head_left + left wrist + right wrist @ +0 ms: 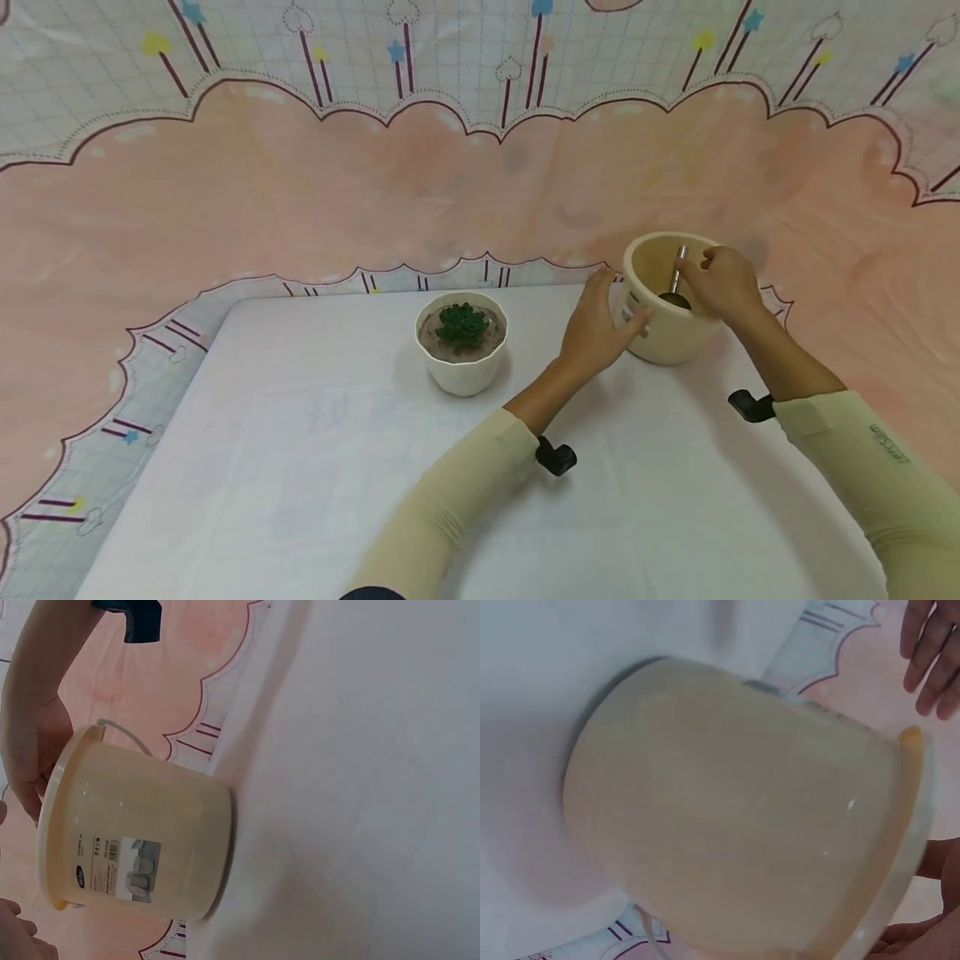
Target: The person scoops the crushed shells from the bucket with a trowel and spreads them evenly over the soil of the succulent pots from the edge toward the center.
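Note:
A cream plastic bucket (667, 337) with a product label (140, 870) and a thin handle (124, 735) stands upright at the table's far right. Inside it leans a metal spoon-like utensil (677, 271) with a silver handle and a dark rounded head. My right hand (723, 283) reaches over the bucket's right rim, its thumb and fingers pinching the utensil's handle. My left hand (600, 325) is held up at the bucket's left side, fingers extended and apart from the rim in the right wrist view. The bucket's floor is hidden.
To the left, a white faceted pot (463, 375) holds a green succulent (462, 327) in greyish soil. A white cloth (300, 467) covers the table. Behind it hangs a pink patterned cloth (375, 200). Black wrist mounts (556, 457) jut from both sleeves.

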The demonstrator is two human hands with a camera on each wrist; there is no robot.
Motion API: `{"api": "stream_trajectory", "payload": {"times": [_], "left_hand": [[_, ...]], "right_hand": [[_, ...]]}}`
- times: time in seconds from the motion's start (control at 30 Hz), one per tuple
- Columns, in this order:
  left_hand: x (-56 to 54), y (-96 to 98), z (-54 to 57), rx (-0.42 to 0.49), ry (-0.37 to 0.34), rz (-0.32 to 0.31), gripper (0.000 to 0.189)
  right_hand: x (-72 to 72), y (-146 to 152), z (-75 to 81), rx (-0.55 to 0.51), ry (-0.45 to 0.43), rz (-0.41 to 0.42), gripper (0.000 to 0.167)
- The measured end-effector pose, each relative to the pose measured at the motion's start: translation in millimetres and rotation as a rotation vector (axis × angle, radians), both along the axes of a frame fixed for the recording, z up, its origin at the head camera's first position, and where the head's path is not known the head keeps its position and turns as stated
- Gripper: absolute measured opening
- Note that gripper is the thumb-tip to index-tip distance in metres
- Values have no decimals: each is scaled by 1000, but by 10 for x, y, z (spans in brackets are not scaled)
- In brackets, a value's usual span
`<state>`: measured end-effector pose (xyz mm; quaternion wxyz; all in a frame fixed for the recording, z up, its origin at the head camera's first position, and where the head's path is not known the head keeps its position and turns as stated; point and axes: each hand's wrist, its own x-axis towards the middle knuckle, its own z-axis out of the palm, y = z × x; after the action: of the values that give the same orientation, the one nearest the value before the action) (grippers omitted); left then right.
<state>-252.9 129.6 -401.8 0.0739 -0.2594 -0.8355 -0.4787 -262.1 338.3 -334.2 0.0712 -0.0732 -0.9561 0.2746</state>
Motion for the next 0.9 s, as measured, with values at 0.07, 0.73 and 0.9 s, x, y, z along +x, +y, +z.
{"api": "stream_trajectory", "payload": {"times": [0.07,0.73,0.9], "left_hand": [[-41,52,-22,7,-1,-6,78],[-362,346,-13,-100,-55,12,93],[-375,368,-16,-59,-49,-12,95]], "right_hand": [[-51,18,-4,16,-10,1,72],[-480,134,-115,-239,-184,-44,43],[-506,177,-116,-432,-217,-71,35]]}}
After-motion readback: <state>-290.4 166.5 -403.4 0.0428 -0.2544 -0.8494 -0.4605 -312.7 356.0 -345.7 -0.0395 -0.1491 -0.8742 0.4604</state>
